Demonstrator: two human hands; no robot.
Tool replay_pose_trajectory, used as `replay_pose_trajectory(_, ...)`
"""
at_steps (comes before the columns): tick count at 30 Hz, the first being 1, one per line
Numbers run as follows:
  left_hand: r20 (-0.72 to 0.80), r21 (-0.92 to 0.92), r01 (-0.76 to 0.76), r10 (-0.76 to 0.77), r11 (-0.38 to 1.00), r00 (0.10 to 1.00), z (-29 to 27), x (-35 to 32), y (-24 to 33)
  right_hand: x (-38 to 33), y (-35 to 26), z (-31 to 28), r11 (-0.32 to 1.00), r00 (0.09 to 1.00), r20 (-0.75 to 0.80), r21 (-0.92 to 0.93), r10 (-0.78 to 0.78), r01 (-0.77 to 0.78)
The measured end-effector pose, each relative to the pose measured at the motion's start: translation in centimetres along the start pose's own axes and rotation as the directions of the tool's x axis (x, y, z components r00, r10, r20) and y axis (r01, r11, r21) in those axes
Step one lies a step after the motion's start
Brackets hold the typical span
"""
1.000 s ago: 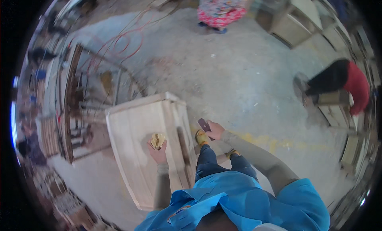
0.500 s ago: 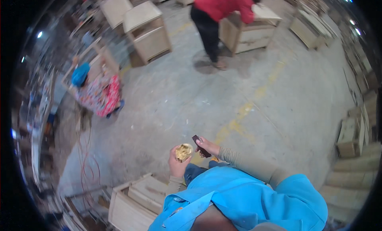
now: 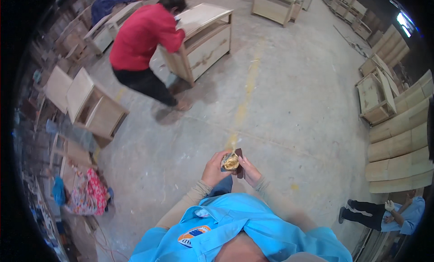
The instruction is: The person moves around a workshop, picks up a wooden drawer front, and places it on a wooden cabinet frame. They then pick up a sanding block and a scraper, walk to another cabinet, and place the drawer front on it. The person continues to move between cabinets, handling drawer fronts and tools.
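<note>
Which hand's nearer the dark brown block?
Right. The right hand grips the brown block; the left hand is to its left, across the small container of yellowish material it holds.

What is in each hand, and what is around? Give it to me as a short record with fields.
Left hand: holds gold piece, exact kind unclear
Right hand: holds brown block
Block's place: at the gold piece's right side; contact unclear
Ahead, left: person in red bent over a wooden cabinet
Far left: person in floral clothes
Lower right: person in light blue top
Floor: grey, yellow line
</note>
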State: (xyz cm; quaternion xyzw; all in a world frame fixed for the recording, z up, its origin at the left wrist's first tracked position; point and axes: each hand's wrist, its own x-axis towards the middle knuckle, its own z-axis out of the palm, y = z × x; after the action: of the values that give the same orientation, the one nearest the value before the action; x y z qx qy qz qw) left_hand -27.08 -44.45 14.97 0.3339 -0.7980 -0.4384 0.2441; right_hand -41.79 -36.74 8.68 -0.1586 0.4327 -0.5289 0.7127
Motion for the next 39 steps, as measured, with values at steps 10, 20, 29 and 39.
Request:
replay_pose_trajectory(10,0.266,-0.163,-0.242,0.279,0.957,0.923,7.1,30.3,1.7,8.4,-21.2,-11.6,0.937,0.909,-0.307,0.119,-0.281,0.33)
replay_pose_trajectory(20,0.504,-0.579,0.277,0.069,0.767,0.861,18.0,56.6,2.0,15.1,-39.6,-28.3,0.875,0.739,-0.501,-0.085,-0.451,0.476)
replay_pose_trajectory(29,0.738,-0.353,0.672,-0.248,0.65,0.628,19.6,77.9,3.6,28.2,-59.2,-38.6,0.941,0.924,-0.238,-0.234,-0.298,0.243)
replay_pose_trajectory(39,0.753,-0.394,0.717,-0.245,0.574,0.61,23.0,105.6,0.5,45.0,-79.3,-49.7,0.876,0.949,-0.252,-0.481,-0.19,0.047)
